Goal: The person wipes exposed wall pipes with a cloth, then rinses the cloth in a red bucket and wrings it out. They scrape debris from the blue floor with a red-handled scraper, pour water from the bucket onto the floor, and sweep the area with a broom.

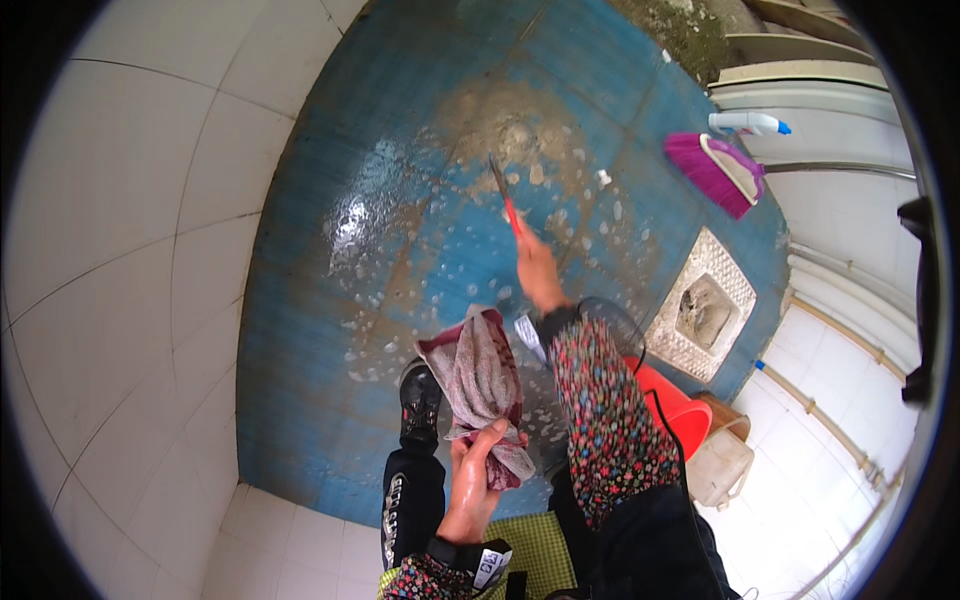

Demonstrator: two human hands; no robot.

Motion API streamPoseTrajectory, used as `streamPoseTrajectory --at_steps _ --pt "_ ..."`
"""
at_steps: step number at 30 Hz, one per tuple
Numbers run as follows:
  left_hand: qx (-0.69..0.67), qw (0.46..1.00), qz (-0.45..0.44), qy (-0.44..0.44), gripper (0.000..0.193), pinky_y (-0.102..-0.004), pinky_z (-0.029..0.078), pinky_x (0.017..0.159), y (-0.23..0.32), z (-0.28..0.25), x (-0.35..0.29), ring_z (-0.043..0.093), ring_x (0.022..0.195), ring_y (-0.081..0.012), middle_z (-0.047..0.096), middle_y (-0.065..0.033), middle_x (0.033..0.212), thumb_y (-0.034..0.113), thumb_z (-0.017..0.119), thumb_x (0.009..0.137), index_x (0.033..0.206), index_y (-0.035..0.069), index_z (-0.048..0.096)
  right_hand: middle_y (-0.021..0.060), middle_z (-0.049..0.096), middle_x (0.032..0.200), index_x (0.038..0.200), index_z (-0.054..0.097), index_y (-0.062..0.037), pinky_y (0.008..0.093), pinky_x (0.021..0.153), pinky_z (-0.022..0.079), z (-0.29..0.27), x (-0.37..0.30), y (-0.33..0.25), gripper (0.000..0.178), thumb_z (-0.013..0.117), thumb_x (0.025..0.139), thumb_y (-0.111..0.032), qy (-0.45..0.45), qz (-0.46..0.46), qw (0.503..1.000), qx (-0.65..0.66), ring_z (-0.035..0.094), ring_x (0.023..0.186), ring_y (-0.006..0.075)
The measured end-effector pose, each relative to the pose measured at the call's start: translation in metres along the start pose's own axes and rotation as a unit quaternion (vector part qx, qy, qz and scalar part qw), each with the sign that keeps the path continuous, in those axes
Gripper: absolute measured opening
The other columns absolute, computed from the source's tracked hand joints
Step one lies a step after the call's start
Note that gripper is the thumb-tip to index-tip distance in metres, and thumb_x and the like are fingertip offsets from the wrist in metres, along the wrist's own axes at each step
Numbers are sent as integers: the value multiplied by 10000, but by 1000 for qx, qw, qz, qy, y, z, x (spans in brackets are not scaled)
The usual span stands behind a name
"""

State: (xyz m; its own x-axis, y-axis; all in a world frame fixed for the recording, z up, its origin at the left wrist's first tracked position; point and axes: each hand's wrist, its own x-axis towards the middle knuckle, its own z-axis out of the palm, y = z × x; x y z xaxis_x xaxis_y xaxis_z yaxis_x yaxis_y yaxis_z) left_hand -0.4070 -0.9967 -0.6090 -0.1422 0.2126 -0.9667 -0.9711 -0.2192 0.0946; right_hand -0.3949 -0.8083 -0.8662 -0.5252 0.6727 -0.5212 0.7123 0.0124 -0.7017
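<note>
My right hand (540,274) is closed around a slim tool with a red handle and a narrow dark blade (502,184); its exact kind is hard to tell. The blade points away from me toward a grey-brown crusty patch (515,135) on the blue tiled floor (560,60). Whether the tip touches the patch is unclear. Nearer to me, my left hand (472,482) grips a crumpled grey-and-maroon cloth (485,380), which bunches above the fingers. Wet splashes and whitish bits lie over the floor around the patch.
A squat toilet pan (703,305) is set in the floor at the right. Beyond it lie a purple broom head (715,172) and a white bottle with a blue cap (748,123). A red bucket (672,410) and a pale plastic container (722,467) stand beside my right arm. White tiled wall (140,200) bounds the left.
</note>
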Motion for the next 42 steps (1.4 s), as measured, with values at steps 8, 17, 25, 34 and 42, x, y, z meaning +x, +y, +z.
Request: streamPoseTrajectory --at_steps 8,17,25,34,42 --pt "7 1000 10 -8 314 -384 553 681 -2 -1 -2 640 771 -248 610 -125 998 129 651 863 1117 2 517 203 559 1299 1395 463 -112 363 967 437 -7 -2 -20 416 386 1012 -256 -29 -2 999 -25 538 1213 321" --pt "-1 1000 15 -18 345 -385 553 643 -4 -2 1 648 764 -258 611 -127 1017 114 636 870 1171 22 496 182 546 1320 1403 453 -165 353 994 428 -10 -12 -25 412 410 1007 -271 -20 34 997 -63 529 1220 331" --pt "-3 1000 12 -16 290 -388 557 685 0 -1 -2 648 764 -249 624 -125 985 125 639 869 1113 6 537 216 593 1213 1398 455 -160 414 907 465 1 -18 -12 408 414 1001 -246 11 -52 997 -64 566 1109 389" --pt "-18 999 22 -16 280 -380 558 668 -5 -4 -2 646 772 -254 620 -121 955 139 663 863 1067 -13 545 208 567 1257 1420 425 -221 415 928 462 8 -15 -2 429 421 992 -241 -1 11 999 -47 568 1120 383" --pt "7 1000 -6 -2 254 -389 562 677 -3 -5 -2 650 790 -240 619 -115 991 125 648 872 1074 -1 562 180 547 1323 1403 453 -129 342 993 419 9 -19 -1 412 411 1006 -231 8 16 1000 12 540 1220 300"
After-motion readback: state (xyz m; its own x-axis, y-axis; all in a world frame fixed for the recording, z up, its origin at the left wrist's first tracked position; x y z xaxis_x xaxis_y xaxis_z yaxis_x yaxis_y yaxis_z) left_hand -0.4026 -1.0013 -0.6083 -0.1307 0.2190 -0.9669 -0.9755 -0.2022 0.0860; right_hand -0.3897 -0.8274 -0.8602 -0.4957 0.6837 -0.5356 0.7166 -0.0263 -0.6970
